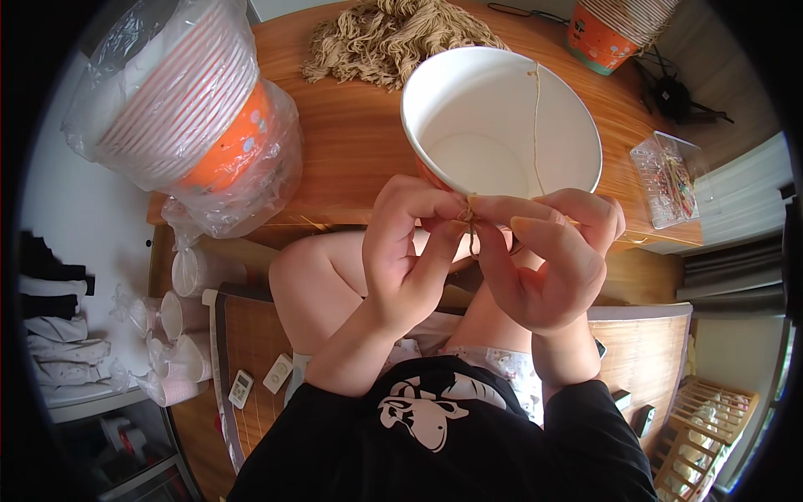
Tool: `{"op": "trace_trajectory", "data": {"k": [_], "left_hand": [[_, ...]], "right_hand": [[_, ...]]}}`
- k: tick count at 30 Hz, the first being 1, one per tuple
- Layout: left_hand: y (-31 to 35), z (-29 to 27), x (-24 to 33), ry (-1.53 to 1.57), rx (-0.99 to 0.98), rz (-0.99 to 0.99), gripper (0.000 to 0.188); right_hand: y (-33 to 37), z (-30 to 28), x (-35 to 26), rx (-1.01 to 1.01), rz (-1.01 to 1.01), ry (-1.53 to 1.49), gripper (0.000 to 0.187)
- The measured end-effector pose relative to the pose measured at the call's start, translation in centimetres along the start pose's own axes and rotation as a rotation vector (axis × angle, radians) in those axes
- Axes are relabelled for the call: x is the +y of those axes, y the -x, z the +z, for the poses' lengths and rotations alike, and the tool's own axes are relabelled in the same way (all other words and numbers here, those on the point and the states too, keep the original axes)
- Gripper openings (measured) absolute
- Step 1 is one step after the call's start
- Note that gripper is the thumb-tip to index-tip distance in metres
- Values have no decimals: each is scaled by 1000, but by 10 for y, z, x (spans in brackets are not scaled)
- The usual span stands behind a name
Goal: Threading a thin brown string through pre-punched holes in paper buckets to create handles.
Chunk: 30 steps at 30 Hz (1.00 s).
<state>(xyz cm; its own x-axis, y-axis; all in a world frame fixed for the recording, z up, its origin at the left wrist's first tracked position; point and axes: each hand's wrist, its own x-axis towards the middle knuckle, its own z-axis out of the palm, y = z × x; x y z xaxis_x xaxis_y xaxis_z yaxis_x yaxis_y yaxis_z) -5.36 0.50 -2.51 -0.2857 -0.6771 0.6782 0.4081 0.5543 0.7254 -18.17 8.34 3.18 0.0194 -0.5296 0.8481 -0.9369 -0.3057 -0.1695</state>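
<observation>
A bare left hand (403,261) is pinching thin tan twine (536,125) at the near rim of a round, white-lined orange paper bucket (452,105); a bare right hand's (548,268) grip is pinching there too. Uneven tugging is possibly risking slipped loops.

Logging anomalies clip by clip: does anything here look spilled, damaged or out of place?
Nothing looks spilled or damaged. The tan cord heap on the table, beyond the white-lined bucket, is merely untidy: its strands lie jumbled, messy rather than wrong.
</observation>
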Motion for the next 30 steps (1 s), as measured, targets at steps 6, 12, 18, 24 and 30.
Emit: {"op": "trace_trajectory", "data": {"k": [6,12,18,24,30], "left_hand": [[-1,0,10,-95,88,-22,16],[-3,2,15,-256,127,8,16],[-3,3,12,-184,129,-34,15],[-2,3,14,-122,140,-58,13],[-4,0,17,-256,95,-1,15]], "right_hand": [[1,-3,10,8,-137,45,37],[0,-3,3,16,-100,84,30],[-4,-2,0,12,4,-9,31],[-5,-5,-5,-10,-4,50,31],[1,-6,5,7,-149,134,33]]}}
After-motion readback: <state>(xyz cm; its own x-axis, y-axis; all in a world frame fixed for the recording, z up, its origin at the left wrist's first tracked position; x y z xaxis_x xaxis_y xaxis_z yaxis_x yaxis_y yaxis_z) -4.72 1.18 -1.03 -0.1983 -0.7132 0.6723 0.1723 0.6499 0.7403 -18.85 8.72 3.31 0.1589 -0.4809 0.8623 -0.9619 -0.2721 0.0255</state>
